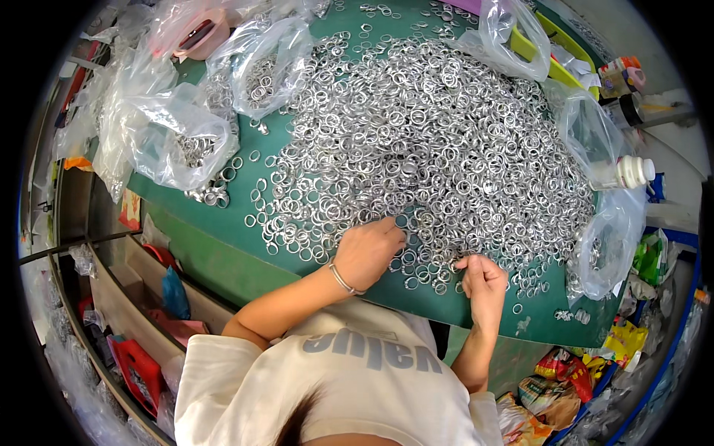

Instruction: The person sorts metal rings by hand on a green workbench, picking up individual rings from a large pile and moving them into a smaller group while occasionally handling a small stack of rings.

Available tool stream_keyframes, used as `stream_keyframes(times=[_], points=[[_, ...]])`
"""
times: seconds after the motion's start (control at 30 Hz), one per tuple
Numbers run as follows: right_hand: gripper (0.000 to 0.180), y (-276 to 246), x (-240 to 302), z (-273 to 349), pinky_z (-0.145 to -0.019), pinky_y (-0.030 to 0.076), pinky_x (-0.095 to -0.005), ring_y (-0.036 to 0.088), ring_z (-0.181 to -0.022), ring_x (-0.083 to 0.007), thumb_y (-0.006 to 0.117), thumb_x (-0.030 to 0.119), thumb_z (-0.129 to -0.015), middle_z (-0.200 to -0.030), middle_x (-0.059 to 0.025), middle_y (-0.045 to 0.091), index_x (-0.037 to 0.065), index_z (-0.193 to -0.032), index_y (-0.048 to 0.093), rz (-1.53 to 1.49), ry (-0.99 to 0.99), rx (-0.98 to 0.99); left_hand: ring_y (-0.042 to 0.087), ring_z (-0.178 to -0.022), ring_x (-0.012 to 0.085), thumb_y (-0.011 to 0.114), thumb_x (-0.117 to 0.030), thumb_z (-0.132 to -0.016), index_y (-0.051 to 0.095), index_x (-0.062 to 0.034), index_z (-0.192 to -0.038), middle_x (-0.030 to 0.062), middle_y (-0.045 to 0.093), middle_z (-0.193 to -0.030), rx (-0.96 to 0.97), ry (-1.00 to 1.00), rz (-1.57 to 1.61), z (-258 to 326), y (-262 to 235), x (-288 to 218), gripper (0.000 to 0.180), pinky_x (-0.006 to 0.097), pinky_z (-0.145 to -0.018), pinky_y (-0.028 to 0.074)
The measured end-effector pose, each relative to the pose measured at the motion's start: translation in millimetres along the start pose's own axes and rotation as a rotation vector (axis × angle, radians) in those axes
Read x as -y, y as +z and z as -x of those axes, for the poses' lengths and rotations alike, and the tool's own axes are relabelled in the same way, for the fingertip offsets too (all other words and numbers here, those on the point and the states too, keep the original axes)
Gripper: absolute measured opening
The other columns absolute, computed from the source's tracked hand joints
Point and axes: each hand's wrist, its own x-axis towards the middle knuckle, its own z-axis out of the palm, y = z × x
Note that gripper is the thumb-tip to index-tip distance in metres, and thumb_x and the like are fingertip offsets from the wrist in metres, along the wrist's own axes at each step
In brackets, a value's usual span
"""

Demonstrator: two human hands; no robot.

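- The heap of metal rings [431, 134] spread mostly beyond the fingertips of both hands, its near edge thinning to single rings right at the fingers.
- The left hand [370, 253] lay palm down at that near edge, fingers curled and close together at the rings; I could not tell whether they had hold of one.
- The right hand [484, 286] was raised at the rim of the heap, thumb and forefinger brought nearly together, the other fingers folded in — whether a ring sat in that pinch, I couldn't make out.
- Well left of the left fingers, and farther off, an open clear bag [160, 141] had rings inside; a second clear bag [275, 52], beyond it and nearer the heap, had some too.
- To the right of the right fingers a clear plastic bag [606, 245] slumped by the heap, with a small cluster of metal pieces [573, 317] on the green tabletop [513, 323] near it.
- By my reckoning much was left: some rings were in bags, but far more lay loose ahead of the fingers — and no finished portion stood out beside either hand.
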Motion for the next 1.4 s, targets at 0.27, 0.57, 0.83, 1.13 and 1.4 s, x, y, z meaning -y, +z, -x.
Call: stream_keyframes(times=[0.27, 0.57, 0.83, 1.13, 1.4], points=[[0.009, 30.8, 10.0, -18.1, -0.045, 0.040, -0.0311, 0.054, -0.047, -0.0225, 0.072, 0.012, -0.075, -0.065, -0.0100, 0.062, 0.005, -0.078, 0.068, 0.896, -0.535, -0.360, 0.058, -0.064, 0.0279, 0.066, -0.015, -0.078, 0.060, -0.0074, -0.082, 0.0068, 0.053, -0.077, 0.081, -0.071, 0.031, 5.9, -3.9, -3.7, 0.010, 0.037, -0.055, 0.046], [0.012, 42.1, 13.7, -16.2, -0.048, 0.047, -0.0350, 0.061, -0.055, -0.0270, 0.066, 0.018, -0.079, -0.069, -0.0086, 0.064, 0.008, -0.084, 0.063, 1.141, -0.468, -0.323, 0.058, -0.064, 0.0289, 0.064, -0.014, -0.077, 0.061, -0.0073, -0.080, 0.0076, 0.053, -0.075, 0.102, -0.032, 0.129, 8.7, -5.8, 1.4, 0.008, 0.039, -0.055, 0.047], [0.011, 37.5, 18.4, -20.1, -0.047, 0.044, -0.0351, 0.058, -0.050, -0.0264, 0.064, 0.016, -0.081, -0.059, -0.0088, 0.060, 0.005, -0.083, 0.063, 1.181, -0.431, -0.255, 0.054, -0.056, 0.0232, 0.063, -0.010, -0.080, 0.060, -0.0036, -0.084, 0.0078, 0.054, -0.072, -0.013, -0.139, 0.416, -0.4, -7.3, -6.6, 0.008, 0.033, -0.051, 0.044], [0.010, -0.1, 13.8, -15.4, -0.037, 0.025, -0.0183, 0.043, -0.049, -0.0106, 0.050, 0.007, -0.089, -0.078, -0.0108, 0.052, 0.005, -0.079, 0.047, -0.823, -0.045, 0.146, 0.039, -0.050, 0.0129, 0.045, -0.013, -0.083, 0.044, -0.0048, -0.075, 0.0102, 0.046, -0.070, 0.291, -0.546, 2.069, -21.6, -6.2, 10.4, 0.012, 0.022, -0.041, 0.027], [0.014, 32.8, 18.0, -36.2, -0.048, 0.029, -0.0193, 0.038, -0.052, -0.0040, 0.061, 0.008, -0.086, -0.061, 0.0021, 0.046, -0.001, -0.076, 0.057, 0.238, -0.360, -0.109, 0.055, -0.051, 0.0223, 0.070, -0.015, -0.076, 0.057, -0.0070, -0.101, 0.0058, 0.061, -0.078, -0.200, -0.035, 0.185, -48.9, 11.3, -16.9, 0.029, 0.032, -0.049, 0.044]])
